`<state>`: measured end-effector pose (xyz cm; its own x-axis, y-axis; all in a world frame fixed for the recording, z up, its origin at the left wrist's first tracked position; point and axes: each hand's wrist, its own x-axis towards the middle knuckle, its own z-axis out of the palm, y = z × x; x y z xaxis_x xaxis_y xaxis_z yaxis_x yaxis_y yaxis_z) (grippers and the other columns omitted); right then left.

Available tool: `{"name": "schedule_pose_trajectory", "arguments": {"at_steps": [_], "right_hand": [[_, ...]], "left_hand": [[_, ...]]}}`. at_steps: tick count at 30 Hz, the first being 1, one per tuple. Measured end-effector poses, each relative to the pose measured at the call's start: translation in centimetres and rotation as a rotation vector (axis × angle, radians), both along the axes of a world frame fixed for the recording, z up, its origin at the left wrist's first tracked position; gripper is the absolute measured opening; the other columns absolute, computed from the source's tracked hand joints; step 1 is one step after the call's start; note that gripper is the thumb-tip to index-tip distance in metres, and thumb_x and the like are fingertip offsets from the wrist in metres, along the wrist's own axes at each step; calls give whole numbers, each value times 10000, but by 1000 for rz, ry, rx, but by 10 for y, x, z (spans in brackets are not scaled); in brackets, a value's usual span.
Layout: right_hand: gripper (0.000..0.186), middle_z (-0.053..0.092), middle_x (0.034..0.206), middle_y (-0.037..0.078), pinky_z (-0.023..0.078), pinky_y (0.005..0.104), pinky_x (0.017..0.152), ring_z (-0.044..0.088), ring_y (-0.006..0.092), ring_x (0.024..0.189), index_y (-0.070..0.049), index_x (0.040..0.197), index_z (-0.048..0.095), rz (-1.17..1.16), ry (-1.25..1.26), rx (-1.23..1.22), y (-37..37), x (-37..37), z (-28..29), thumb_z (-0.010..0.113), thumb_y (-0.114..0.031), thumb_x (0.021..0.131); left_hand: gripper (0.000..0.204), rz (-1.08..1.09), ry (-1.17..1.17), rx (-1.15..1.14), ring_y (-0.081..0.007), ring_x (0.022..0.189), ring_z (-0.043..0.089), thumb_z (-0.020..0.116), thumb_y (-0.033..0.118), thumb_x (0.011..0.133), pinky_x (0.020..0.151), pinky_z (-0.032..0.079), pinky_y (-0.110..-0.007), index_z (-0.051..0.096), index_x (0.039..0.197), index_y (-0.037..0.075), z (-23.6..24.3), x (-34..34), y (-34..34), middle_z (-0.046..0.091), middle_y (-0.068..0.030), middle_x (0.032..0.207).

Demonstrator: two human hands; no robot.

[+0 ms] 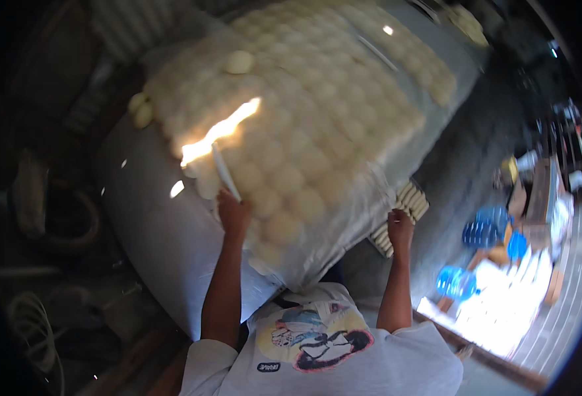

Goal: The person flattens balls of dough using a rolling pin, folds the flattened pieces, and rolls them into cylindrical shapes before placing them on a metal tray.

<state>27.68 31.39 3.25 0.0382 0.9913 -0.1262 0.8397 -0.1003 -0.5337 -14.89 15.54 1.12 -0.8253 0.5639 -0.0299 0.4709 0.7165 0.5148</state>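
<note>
Many pale round dough pieces (304, 206) lie close together in rows across a large table, seemingly under a clear plastic sheet (334, 237) that hangs in folds along the near edge. My left hand (233, 212) is closed around a slim, white, blade-like strip (226, 173) at the near left of the dough; blur hides its exact kind. On the right, my right hand (400, 231) is closed at the sheet's edge and appears to pinch it. Beneath that hand is a tray (381, 241) of pale finger-shaped dough pieces (411, 198), partly covered by the hand.
Another thin white strip (377, 53) lies across the far dough. A bright sunlit streak crosses the left side. Blue water jugs (456, 282) and boxes stand on the floor at right, beside sunlit white material (502, 310). A tyre-like ring (80, 221) is at far left.
</note>
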Motion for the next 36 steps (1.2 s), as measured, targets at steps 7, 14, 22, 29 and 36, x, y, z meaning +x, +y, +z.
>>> {"name": "schedule_pose_trajectory", "arguments": {"at_steps": [7,14,22,29,36], "right_hand": [[217,721,1044,158,597,359,773,722,293,908,-39,1120,685,748,409,130,84,-288,70,688,-103,912],[437,571,1302,131,509,465,965,556,354,1203,-105,1232,595,1100,106,800,262,-536,-16,647,-21,806],[250,700,1017,135,556,469,843,681,340,964,-133,1037,745,862,61,715,375,-673,73,591,-48,859],[223,701,981,110,535,450,808,652,338,905,-103,925,732,744,675,1173,234,-561,235,619,14,774],[212,713,915,137,548,431,784,684,338,870,-52,872,708,1321,425,293,-29,-360,180,597,58,729]], "left_hand": [[212,322,-604,433,-367,806,633,569,68,855,780,528,-444,506,1050,13,-17,-20,1,618,-146,870],[205,112,-855,946,-151,893,586,568,132,959,815,504,-327,512,1124,23,-34,15,-2,591,-66,986],[217,164,-806,784,-155,905,570,494,12,925,825,508,-321,480,1142,7,-14,18,6,538,-58,960],[229,142,-797,943,-158,855,583,520,37,890,808,507,-323,491,1117,27,-44,15,-2,580,-74,959],[175,351,-1033,1074,-76,502,476,494,23,883,400,399,-251,460,1032,108,32,18,-85,554,-21,816]]}}
